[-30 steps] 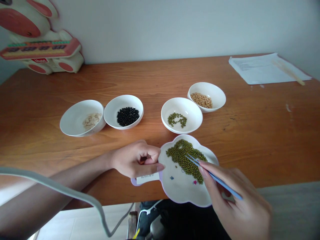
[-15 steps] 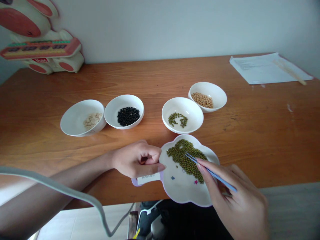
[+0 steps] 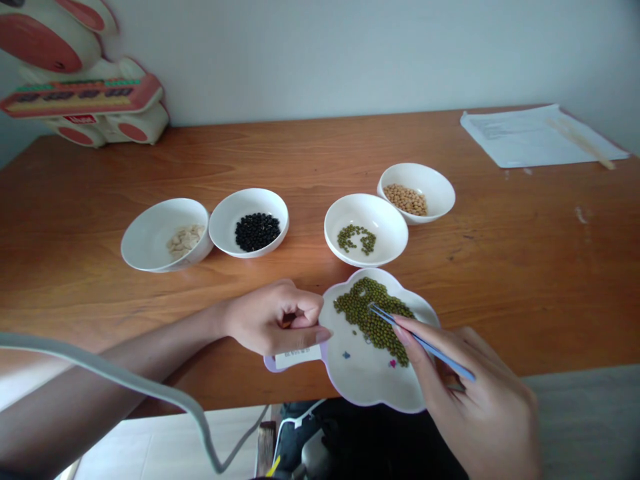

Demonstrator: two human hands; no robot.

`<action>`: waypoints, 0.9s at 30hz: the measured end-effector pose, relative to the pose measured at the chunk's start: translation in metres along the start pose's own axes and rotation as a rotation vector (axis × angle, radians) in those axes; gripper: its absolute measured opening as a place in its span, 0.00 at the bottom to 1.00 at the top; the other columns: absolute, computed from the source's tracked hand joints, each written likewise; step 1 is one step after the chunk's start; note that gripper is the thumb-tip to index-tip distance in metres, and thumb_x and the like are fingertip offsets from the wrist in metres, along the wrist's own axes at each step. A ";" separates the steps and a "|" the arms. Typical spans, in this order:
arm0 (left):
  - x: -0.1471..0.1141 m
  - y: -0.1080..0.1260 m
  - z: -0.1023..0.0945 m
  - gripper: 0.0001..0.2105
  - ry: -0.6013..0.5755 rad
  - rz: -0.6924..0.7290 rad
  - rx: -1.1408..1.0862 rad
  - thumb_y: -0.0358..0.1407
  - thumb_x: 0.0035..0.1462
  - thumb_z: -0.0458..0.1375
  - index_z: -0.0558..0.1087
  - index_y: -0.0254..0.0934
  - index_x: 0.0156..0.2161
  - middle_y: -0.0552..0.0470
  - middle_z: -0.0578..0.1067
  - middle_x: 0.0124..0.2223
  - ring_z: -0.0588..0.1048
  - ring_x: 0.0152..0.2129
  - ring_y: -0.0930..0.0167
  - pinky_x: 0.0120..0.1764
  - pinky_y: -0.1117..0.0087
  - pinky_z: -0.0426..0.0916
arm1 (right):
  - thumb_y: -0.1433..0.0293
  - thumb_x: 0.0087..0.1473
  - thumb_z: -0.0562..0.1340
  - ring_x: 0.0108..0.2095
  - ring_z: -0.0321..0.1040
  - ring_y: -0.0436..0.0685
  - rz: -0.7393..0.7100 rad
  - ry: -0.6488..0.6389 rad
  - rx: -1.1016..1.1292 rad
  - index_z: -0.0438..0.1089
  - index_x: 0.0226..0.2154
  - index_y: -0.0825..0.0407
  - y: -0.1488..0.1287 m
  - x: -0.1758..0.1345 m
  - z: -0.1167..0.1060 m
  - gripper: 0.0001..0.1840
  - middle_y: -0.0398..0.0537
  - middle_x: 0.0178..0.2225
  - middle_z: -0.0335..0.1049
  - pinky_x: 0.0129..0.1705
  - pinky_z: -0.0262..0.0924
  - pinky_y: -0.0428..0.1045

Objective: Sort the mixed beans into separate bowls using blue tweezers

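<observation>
My right hand (image 3: 470,393) pinches a pair of blue tweezers (image 3: 430,348), whose tips reach into the mung beans (image 3: 373,313) on a cloud-shaped plate (image 3: 360,383). Closed at the plate's left side, my left hand (image 3: 280,319) grips the plate by its purple-edged handle, which carries a white label (image 3: 299,355). Just beyond the plate stands a white bowl (image 3: 393,250) with a few mung beans lying in it. Whether a bean sits between the tweezer tips is too small to tell.
Left of centre are a bowl of black beans (image 3: 257,232) and a bowl of pale flat seeds (image 3: 185,241). Soybeans (image 3: 406,199) fill part of another bowl at the back. Papers (image 3: 535,137) lie far right; a rabbit figure (image 3: 85,80) stands far left. A grey cable (image 3: 125,379) crosses my left forearm.
Very little differs. The tweezer tips have drawn slightly closer together among the mung beans, and both hands hold nearly the same places.
</observation>
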State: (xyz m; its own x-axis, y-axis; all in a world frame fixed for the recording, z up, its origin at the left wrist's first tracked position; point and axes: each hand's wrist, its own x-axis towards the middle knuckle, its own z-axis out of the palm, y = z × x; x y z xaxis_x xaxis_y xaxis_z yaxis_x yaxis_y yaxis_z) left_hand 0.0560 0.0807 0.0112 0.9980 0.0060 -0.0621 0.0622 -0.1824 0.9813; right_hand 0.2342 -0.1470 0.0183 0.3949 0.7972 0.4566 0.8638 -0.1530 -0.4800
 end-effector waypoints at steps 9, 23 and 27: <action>0.002 0.002 0.000 0.20 0.004 0.005 0.008 0.32 0.65 0.59 0.54 0.40 0.25 0.64 0.55 0.21 0.54 0.17 0.79 0.20 0.75 0.49 | 0.71 0.62 0.67 0.27 0.72 0.46 0.008 -0.003 -0.005 0.78 0.46 0.46 0.003 -0.003 0.001 0.10 0.41 0.30 0.76 0.27 0.65 0.42; 0.001 0.002 0.000 0.20 0.007 0.009 0.012 0.33 0.65 0.59 0.53 0.40 0.25 0.63 0.56 0.22 0.54 0.17 0.79 0.20 0.75 0.50 | 0.71 0.59 0.70 0.23 0.64 0.47 0.039 0.345 -0.080 0.79 0.44 0.46 -0.010 0.057 0.014 0.09 0.40 0.29 0.78 0.27 0.62 0.47; 0.001 0.003 0.000 0.20 0.004 -0.001 0.019 0.33 0.64 0.59 0.53 0.40 0.25 0.63 0.56 0.22 0.55 0.18 0.79 0.20 0.75 0.51 | 0.72 0.58 0.70 0.31 0.74 0.51 0.077 0.301 -0.025 0.79 0.45 0.44 -0.005 0.037 0.010 0.11 0.42 0.35 0.80 0.32 0.66 0.47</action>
State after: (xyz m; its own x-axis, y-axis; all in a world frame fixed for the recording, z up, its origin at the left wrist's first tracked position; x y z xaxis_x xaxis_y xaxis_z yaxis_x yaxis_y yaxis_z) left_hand 0.0575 0.0806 0.0142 0.9980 0.0101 -0.0626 0.0634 -0.2008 0.9776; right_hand 0.2413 -0.1110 0.0294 0.5315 0.5743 0.6226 0.8335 -0.2237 -0.5052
